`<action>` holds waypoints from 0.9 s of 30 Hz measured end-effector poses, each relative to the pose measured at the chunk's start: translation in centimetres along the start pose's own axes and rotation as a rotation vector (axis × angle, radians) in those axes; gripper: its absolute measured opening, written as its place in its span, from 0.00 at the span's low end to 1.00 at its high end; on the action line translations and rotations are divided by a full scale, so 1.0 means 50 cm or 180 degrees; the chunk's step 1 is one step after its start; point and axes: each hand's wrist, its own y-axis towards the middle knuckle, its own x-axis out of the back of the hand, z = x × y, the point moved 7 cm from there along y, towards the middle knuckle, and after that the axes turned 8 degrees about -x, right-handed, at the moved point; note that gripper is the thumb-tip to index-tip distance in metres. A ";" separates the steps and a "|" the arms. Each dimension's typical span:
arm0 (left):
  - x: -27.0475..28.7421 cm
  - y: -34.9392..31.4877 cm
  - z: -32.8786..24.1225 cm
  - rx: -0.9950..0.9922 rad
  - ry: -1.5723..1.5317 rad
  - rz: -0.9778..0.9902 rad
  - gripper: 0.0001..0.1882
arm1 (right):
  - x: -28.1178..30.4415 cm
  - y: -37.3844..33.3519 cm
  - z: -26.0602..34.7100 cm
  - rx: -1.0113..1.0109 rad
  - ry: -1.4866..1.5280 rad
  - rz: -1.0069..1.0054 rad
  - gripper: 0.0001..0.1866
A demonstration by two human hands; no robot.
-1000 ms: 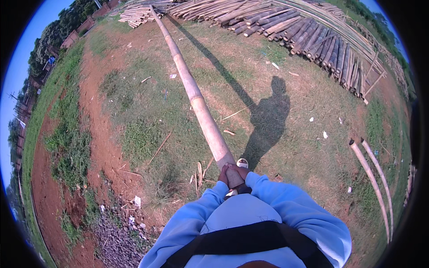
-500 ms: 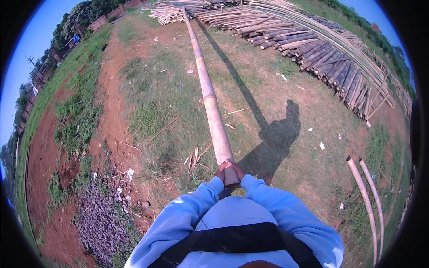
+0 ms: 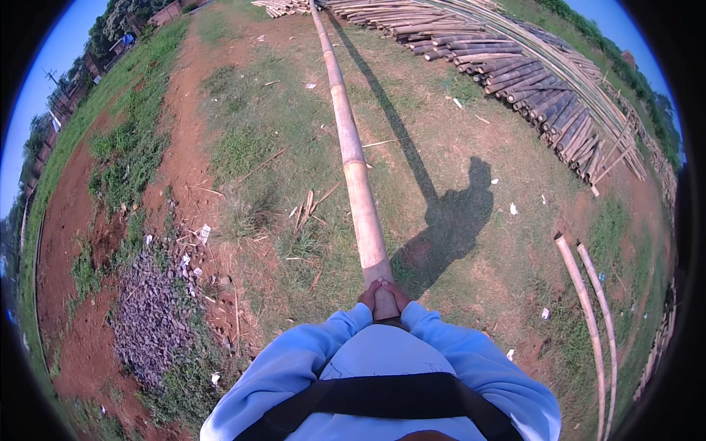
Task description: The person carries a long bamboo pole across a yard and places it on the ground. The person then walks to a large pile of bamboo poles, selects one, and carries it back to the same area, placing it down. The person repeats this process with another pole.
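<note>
A long, pale bamboo pole [image 3: 359, 191] stretches from my body away toward the far piles, with darker rings at its joints. Around its near end, just in front of my waist, both hands are closed. My left hand [image 3: 369, 295] wraps the left side, and my right hand [image 3: 398, 295] wraps the right. On top of the pole the thumbs come together. The fingers underneath are hidden. At the far side, the pole's other end runs up to the picture's top edge beside a stack of cut poles [image 3: 284, 7].
Large stacks of bamboo [image 3: 526, 81] lie at the far right. Two thin poles [image 3: 581, 301] rest on the ground at the right. To the left are a gravel heap [image 3: 151, 316] and a red dirt path [image 3: 176, 140]. Splintered scraps [image 3: 307, 211] lie left of the pole.
The gravel, scraps and right-hand poles now appear farther ahead, so I have moved backward. The pole has come along in my hands, which sit slightly lower and closer to my body.
</note>
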 end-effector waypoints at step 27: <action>0.020 -0.516 0.652 0.0035 0.0470 -0.0402 0.43 | 0.265 -0.565 -0.540 -0.0441 0.0223 0.0176 0.29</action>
